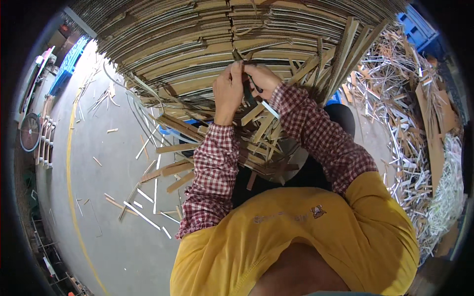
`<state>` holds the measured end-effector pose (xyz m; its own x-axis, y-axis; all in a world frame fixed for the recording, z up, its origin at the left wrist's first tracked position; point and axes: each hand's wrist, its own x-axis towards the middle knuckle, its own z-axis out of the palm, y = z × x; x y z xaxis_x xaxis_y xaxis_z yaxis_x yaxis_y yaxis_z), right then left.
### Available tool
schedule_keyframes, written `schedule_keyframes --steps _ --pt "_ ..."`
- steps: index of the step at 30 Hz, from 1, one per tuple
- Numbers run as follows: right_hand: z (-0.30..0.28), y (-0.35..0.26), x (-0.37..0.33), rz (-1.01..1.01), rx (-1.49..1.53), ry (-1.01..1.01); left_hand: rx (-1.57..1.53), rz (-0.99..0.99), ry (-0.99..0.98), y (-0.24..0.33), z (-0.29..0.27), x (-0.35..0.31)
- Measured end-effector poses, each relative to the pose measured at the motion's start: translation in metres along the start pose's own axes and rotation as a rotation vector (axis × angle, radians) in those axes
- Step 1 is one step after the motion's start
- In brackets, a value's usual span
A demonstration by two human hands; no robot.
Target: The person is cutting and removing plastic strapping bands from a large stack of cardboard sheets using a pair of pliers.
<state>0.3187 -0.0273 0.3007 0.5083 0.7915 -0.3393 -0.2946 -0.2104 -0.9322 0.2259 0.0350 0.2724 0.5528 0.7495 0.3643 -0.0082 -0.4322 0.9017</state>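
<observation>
My left hand (pixel 227 96) and my right hand (pixel 265 79) meet at the front of a large stack of corrugated cardboard sheets (pixel 190 66). Both are closed around a plier-like hand tool with dark handles (pixel 248 92). Its narrow tip pokes out beyond my fingers, against the cardboard edges near a vertical seam in the stack. Most of the tool is hidden by my fingers. Below my hands, torn cardboard strips (pixel 266 135) lie heaped in a tangle. Longer strips (pixel 343 56) lean out from the stack to the right of my right hand.
White and brown scraps (pixel 143 195) litter the grey floor at left, beside a yellow line (pixel 74 197). A big pile of shredded strips (pixel 395 113) covers the right side. Blue crates (pixel 417 27) stand at far right, and a round fan (pixel 30 132) at far left.
</observation>
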Motion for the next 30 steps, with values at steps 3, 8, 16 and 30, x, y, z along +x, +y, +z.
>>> schedule_keyframes --steps 3,8,16,30 --pt "0.004 0.011 0.002 -0.056 -0.069 0.081 -0.021 0.008 -0.008 -0.009 0.003 0.0" --pt "-0.005 0.024 0.014 -0.148 -0.084 0.056 -0.045 0.044 -0.039 0.008 -0.002 -0.004" --pt "-0.004 0.074 -0.086 -0.209 -0.499 -0.217 0.201 0.326 0.044 0.028 -0.035 -0.024" --pt "-0.035 -0.009 -0.01 0.067 -0.417 -0.155 -0.021 0.024 0.026 -0.05 -0.01 -0.029"
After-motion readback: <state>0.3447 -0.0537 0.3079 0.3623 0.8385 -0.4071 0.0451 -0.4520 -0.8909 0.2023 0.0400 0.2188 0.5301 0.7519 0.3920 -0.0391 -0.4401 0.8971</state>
